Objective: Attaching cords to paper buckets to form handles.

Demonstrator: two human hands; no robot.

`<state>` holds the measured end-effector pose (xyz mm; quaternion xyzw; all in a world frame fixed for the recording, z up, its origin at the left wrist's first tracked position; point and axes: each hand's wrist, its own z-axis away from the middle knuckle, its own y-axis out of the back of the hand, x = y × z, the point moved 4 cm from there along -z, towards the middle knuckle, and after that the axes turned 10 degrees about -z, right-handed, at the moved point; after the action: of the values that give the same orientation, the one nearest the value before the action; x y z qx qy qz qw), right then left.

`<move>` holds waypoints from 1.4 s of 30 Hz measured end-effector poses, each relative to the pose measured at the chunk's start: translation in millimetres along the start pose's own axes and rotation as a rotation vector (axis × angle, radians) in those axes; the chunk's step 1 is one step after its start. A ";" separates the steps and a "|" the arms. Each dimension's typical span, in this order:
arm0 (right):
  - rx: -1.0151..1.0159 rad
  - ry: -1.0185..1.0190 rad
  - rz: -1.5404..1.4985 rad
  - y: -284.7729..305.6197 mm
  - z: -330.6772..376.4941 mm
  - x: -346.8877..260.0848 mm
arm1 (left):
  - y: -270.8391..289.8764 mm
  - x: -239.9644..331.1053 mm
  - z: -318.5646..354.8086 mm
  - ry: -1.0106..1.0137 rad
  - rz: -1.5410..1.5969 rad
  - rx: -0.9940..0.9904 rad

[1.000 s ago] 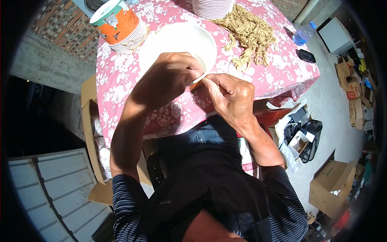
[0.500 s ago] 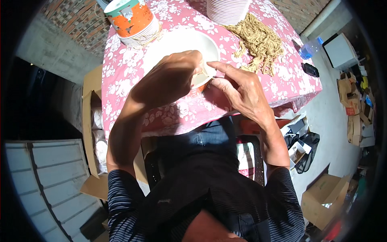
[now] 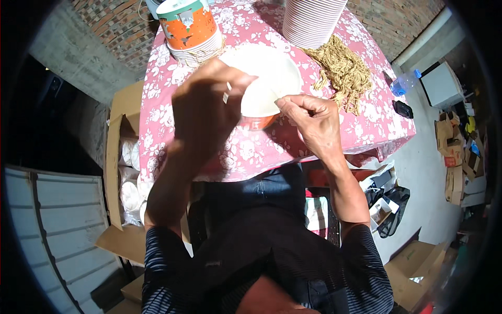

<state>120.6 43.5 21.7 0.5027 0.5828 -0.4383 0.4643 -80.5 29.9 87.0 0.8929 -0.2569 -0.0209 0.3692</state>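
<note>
l. hand (image 3: pixel 208 104) (ctr-left of frame, blurred, grip unclear) now sits farther from r. hand (image 3: pixel 318 119), pinched narrow at bucket (image 3: pixel 261 124) rim, seemingly working alone.

Two hands (image 3: pixel 316 124), two tub stacks (image 3: pixel 314 23), one separate tub (image 3: pixel 286 86), one cord heap (image 3: pixel 342 70), one bottle (image 3: pixel 405 83)

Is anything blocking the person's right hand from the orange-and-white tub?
Nothing visible does: the right hand is at the near-right rim of the tub; whether it touches is unclear. The left hand hides part of the tub's left side, and the tan cord bundle lies off right.
</note>
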 end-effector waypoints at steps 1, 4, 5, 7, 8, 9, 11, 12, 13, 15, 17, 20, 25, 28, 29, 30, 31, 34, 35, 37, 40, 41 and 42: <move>-0.005 -0.001 -0.001 -2.6 0.4 1.7 | -1.5 6.2 8.5 -0.057 0.039 -0.044; 0.022 0.126 0.105 -8.0 6.3 -4.3 | -17.0 14.6 13.9 -0.090 0.146 0.012; 0.014 0.206 0.107 -10.3 7.4 -3.6 | -19.8 15.4 10.9 -0.020 0.161 -0.036; -0.028 0.332 0.167 -13.3 9.2 -8.1 | -21.2 14.4 4.3 0.032 0.238 -0.193; -0.022 0.335 0.168 -14.1 9.3 -9.7 | -25.5 12.7 4.5 0.087 0.310 -0.355; -0.039 0.347 0.209 -15.8 9.1 -11.2 | -25.5 11.6 5.1 0.077 0.318 -0.318; -0.049 0.346 0.321 -16.9 10.0 -15.2 | -23.9 11.4 5.6 0.125 0.355 -0.325; -0.044 0.347 0.321 -15.5 10.6 -13.9 | -23.9 11.1 6.5 0.180 0.391 -0.331; -0.049 0.383 0.320 -14.5 11.6 -11.9 | -24.2 12.8 7.1 0.176 0.392 -0.332; -0.053 0.417 0.318 -11.1 12.4 -7.7 | -26.1 13.3 10.4 0.236 0.450 -0.322; -0.090 0.419 0.209 -0.5 11.4 -2.9 | -23.1 6.1 16.6 0.225 0.565 -0.357; -0.258 0.471 0.320 33.3 -5.0 -2.2 | -24.2 -6.4 23.8 0.254 0.887 -0.343; -0.431 0.551 0.665 79.8 -45.2 -27.9 | -18.0 6.7 9.5 0.156 0.946 -0.672; -0.531 0.634 0.681 77.0 -56.5 -61.5 | -24.7 10.3 5.7 0.141 0.710 -0.806; -0.514 0.683 0.748 70.0 -56.7 -78.6 | -25.8 11.6 4.8 0.120 0.673 -0.816; -0.490 0.728 0.821 64.9 -55.5 -93.8 | -28.4 14.8 2.8 0.115 0.676 -0.819; -0.523 0.793 0.850 61.1 -55.1 -102.7 | -31.2 17.9 1.0 0.109 0.661 -0.828; -0.587 0.845 0.861 27.7 -39.7 -111.0 | -36.8 14.1 0.1 0.141 0.619 -0.801; -0.542 0.932 0.985 22.0 -34.4 -107.3 | -40.5 9.9 2.4 0.173 0.602 -0.767; -0.487 0.931 1.043 22.5 -29.3 -113.7 | -39.1 5.3 0.5 0.141 0.523 -0.582; -0.410 0.919 1.131 45.0 -40.5 -126.4 | -36.1 8.9 -6.5 0.301 0.601 -0.676; -0.376 0.915 1.194 47.3 -45.0 -128.7 | -34.2 9.3 -9.2 0.266 0.549 -0.621; -0.374 0.918 1.196 46.1 -48.1 -129.9 | -31.8 9.9 -11.9 0.231 0.497 -0.565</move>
<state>169.8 72.4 156.2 0.7763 0.4108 0.2443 0.4111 -55.2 51.8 75.8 0.6634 -0.4060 0.0999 0.6206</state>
